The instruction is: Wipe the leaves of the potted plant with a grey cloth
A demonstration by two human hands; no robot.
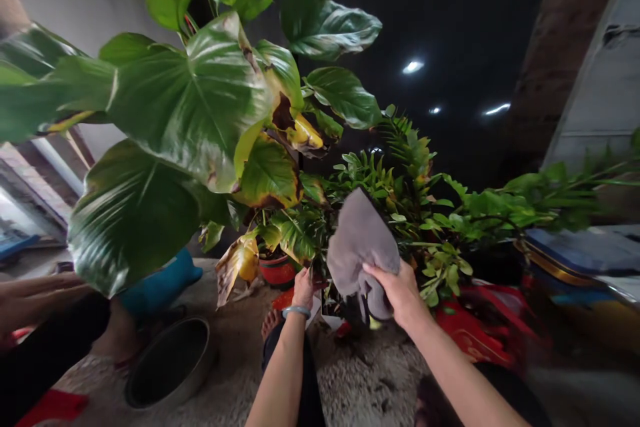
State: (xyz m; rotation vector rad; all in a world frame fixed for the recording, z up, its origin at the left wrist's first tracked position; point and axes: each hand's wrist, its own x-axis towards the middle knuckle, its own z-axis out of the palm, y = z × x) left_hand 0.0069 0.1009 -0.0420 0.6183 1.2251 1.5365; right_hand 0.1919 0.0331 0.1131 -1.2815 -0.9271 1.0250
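A grey cloth (361, 233) is bunched in my right hand (400, 290), its upper part spread in front of the potted plants. My left hand (303, 290), with a bangle at the wrist, reaches low among the foliage. Its fingers look curled, but what they hold, if anything, is hidden. Just left of it stands a red pot (277, 271) under a yellow and brown withered leaf (243, 260). Large glossy leaves (187, 93) hang above on the left, some with browned edges. Small-leaved plants (370, 173) grow behind the cloth.
A metal basin (169, 363) sits on the rough floor at lower left, near another person's arm and leg (55, 320) and a blue item (160, 283). Red bags (480, 327) and lidded containers (575, 273) stand at right. A dark glossy panel (440, 27) rises behind the plants.
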